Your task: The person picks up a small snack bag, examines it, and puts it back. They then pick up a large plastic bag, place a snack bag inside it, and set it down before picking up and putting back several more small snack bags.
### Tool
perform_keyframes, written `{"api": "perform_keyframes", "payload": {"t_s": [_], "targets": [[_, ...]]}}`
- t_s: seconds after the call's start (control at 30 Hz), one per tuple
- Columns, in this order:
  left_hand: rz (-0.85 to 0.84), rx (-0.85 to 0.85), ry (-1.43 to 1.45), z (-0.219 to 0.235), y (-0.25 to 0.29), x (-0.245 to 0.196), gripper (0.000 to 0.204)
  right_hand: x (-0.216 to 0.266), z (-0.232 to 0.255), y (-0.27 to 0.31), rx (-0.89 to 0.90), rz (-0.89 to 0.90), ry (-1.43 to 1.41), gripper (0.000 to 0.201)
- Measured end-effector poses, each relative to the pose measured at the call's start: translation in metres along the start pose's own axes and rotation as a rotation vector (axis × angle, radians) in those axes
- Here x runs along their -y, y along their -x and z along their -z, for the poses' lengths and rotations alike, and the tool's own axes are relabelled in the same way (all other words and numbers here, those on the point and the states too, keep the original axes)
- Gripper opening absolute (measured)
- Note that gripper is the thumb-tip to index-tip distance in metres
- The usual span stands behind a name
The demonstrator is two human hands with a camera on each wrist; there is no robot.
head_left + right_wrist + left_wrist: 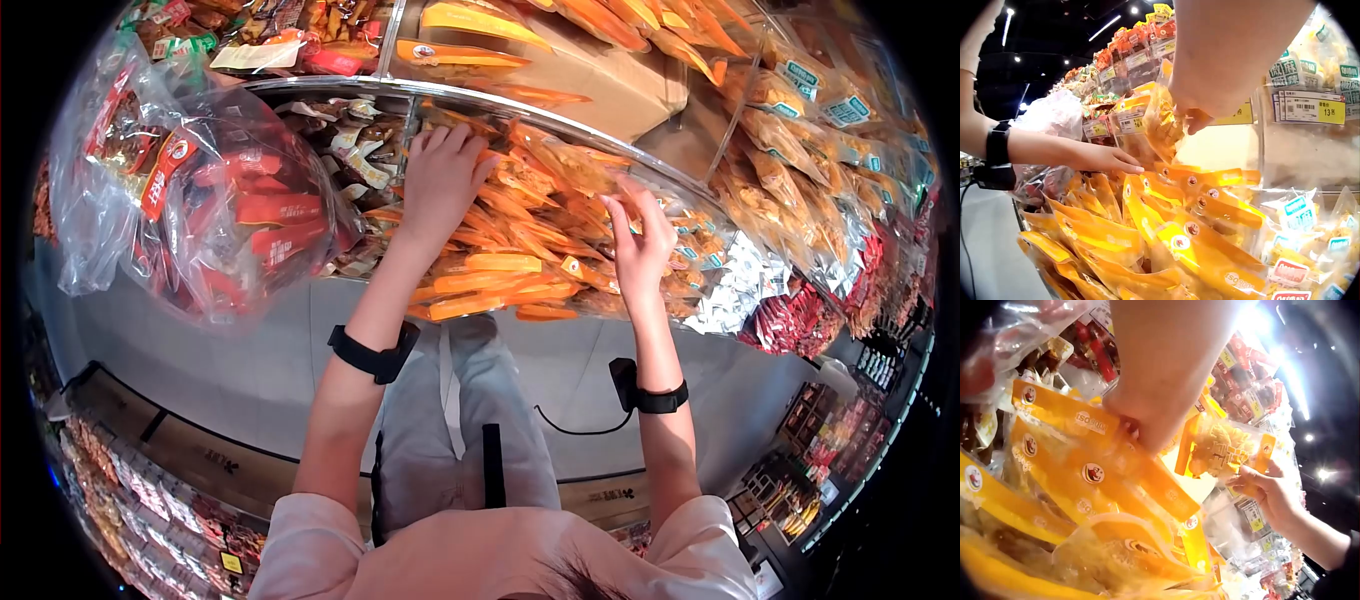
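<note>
Orange snack packets [520, 225] fill a shelf bin, standing in rows in the right wrist view. The right hand [645, 240] pinches one clear-and-orange packet [1225, 450] by its edge, holding it up above the others; yellowish food shows through its window [1163, 122]. The left hand [445, 180] lies over the bin's left part, its extended fingers touching the packets in the right wrist view. In the left wrist view its fingertips are mostly hidden behind orange packets [1091, 469].
A clear plastic bag [240, 210] with red packets sits left of the bin. Metal dividers and a curved rail [560, 118] run behind it. White-and-teal packets [1300, 215] lie to the right, with price tags [1310, 107] above. Other stocked shelves stand around.
</note>
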State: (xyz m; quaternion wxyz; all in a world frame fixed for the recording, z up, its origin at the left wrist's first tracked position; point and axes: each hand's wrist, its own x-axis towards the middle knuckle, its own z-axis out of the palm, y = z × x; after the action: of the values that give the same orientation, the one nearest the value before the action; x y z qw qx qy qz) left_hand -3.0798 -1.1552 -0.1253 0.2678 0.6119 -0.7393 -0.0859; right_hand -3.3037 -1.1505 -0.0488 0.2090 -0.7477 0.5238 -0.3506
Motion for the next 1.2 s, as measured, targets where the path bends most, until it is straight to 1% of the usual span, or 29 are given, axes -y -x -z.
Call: {"api": "perform_keyframes", "payload": {"t_s": [0.03, 0.1, 0.13, 0.2, 0.27, 0.33, 0.37, 0.4, 0.43, 0.47, 0.5, 0.53, 0.57, 0.6, 0.63, 0.67, 0.7, 0.83, 0.9, 0.93, 1.0, 1.03, 1.1, 1.13, 1.2], "targets": [[0.0, 0.0, 0.0, 0.001, 0.003, -0.001, 0.023, -0.002, -0.002, -0.001, 0.0, 0.0, 0.0, 0.025], [0.019, 0.025, 0.01, 0.004, 0.009, -0.002, 0.023, 0.0, -0.009, -0.006, 0.059, 0.171, -0.006, 0.027], [0.02, 0.026, 0.009, 0.004, 0.01, -0.002, 0.023, 0.003, -0.012, -0.009, 0.06, 0.171, -0.008, 0.027], [-0.019, -0.083, -0.008, 0.003, 0.013, -0.003, 0.02, 0.013, -0.02, -0.016, 0.104, 0.222, -0.087, 0.028], [0.0, -0.051, -0.022, 0.003, 0.014, -0.003, 0.021, 0.014, -0.028, -0.024, 0.123, 0.224, -0.093, 0.028], [0.018, -0.02, -0.034, 0.006, 0.013, -0.005, 0.022, 0.012, -0.036, -0.033, 0.216, 0.176, -0.081, 0.031], [0.025, -0.001, -0.019, 0.008, 0.013, -0.006, 0.021, 0.009, -0.038, -0.034, 0.216, 0.175, -0.08, 0.031], [0.032, 0.018, -0.004, 0.009, 0.012, -0.007, 0.021, 0.007, -0.041, -0.035, 0.204, 0.217, -0.033, 0.031], [0.034, 0.016, -0.007, 0.009, 0.011, -0.007, 0.021, 0.007, -0.045, -0.036, 0.191, 0.261, 0.012, 0.032], [0.026, -0.027, -0.012, 0.01, 0.01, -0.007, 0.021, 0.007, -0.046, -0.034, 0.193, 0.263, 0.007, 0.032], [0.02, -0.068, -0.016, 0.01, 0.011, -0.007, 0.021, 0.01, -0.043, -0.03, 0.1, 0.273, -0.011, 0.033], [0.027, -0.068, -0.017, 0.012, 0.01, -0.006, 0.021, 0.012, -0.038, -0.025, 0.009, 0.283, -0.026, 0.034], [0.106, -0.026, 0.04, 0.014, 0.006, -0.005, 0.021, 0.013, -0.032, -0.02, -0.021, 0.293, 0.009, 0.04], [0.185, 0.015, 0.1, 0.013, 0.003, -0.005, 0.021, 0.014, -0.028, -0.015, -0.016, 0.295, 0.012, 0.04], [0.19, 0.011, 0.103, 0.013, 0.0, -0.004, 0.021, 0.014, -0.026, -0.008, -0.04, 0.28, 0.006, 0.043], [0.159, 0.008, 0.064, 0.014, -0.002, -0.004, 0.02, 0.012, -0.025, -0.004, -0.066, 0.264, -0.001, 0.046], [0.128, 0.006, 0.023, 0.013, -0.003, -0.003, 0.02, 0.011, -0.025, -0.003, -0.055, 0.263, -0.025, 0.048], [0.165, 0.057, -0.063, 0.012, -0.001, -0.004, 0.019, 0.01, -0.033, -0.016, -0.026, 0.283, -0.028, 0.049], [0.139, -0.078, -0.019, 0.011, 0.004, -0.008, 0.014, 0.011, -0.045, -0.028, -0.002, 0.315, 0.034, 0.048], [0.135, -0.076, -0.017, 0.012, 0.005, -0.01, 0.014, 0.013, -0.051, -0.033, -0.005, 0.313, 0.036, 0.048], [0.163, -0.085, -0.072, 0.013, 0.007, -0.012, 0.013, 0.02, -0.067, -0.04, 0.056, 0.345, 0.134, 0.047], [0.162, -0.082, -0.072, 0.012, 0.007, -0.011, 0.013, 0.025, -0.076, -0.041, 0.055, 0.342, 0.133, 0.047], [0.124, -0.091, -0.116, 0.008, 0.007, -0.009, 0.014, 0.034, -0.092, -0.043, 0.063, 0.32, 0.255, 0.041], [0.123, -0.089, -0.115, 0.007, 0.007, -0.01, 0.014, 0.037, -0.1, -0.044, 0.063, 0.318, 0.257, 0.041], [0.194, -0.099, -0.038, 0.007, 0.007, -0.01, 0.011, 0.039, -0.115, -0.045, 0.066, 0.232, 0.375, 0.033]]}}
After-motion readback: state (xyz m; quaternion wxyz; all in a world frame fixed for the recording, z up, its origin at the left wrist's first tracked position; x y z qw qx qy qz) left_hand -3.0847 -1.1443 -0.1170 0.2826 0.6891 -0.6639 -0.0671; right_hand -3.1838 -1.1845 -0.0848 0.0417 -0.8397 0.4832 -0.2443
